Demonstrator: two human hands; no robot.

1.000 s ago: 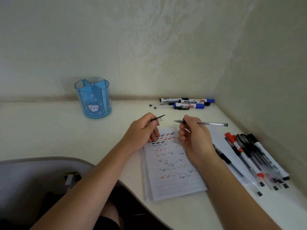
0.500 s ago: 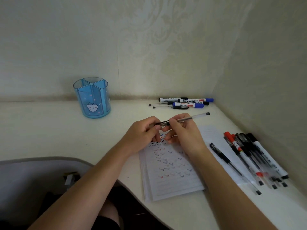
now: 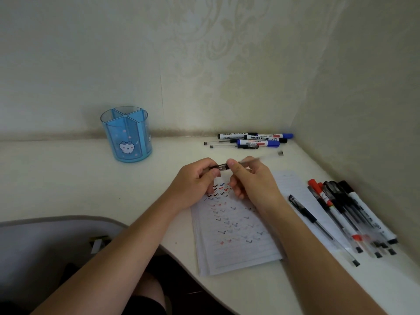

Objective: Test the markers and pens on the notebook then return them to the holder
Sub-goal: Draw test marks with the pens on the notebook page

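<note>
Pen [image 3: 266, 157], clear-barrel gel type, is held in the air above the top edge of the notebook [image 3: 234, 235], roughly level, tail end pointing right toward the wall. Head view: left hand [image 3: 195, 180] pinches the dark cap [image 3: 221, 166] at the tip end btw thumb and curled fingers. Right hand [image 3: 252, 180] pinches the barrel just beside it, thumb on top, other fingers tucked under. Cap looks on the tip, but can't tell if it's fully seated. Handling, my guess: light, stiff, thin plastic, smooth so a bit slippery. Best held mid-barrel or at the grip section near the tip, not by the cap alone, since that could pull off. Holder [image 3: 127, 137], blue w/ a cat face, stands well apart at the back left of the desk [image 3: 68, 178]; compartments look empty. Markers [image 3: 254, 138] lie near the back corner. A row of pens [image 3: 345, 212] lies right of the written page, which is full of check marks in several colours.
</note>
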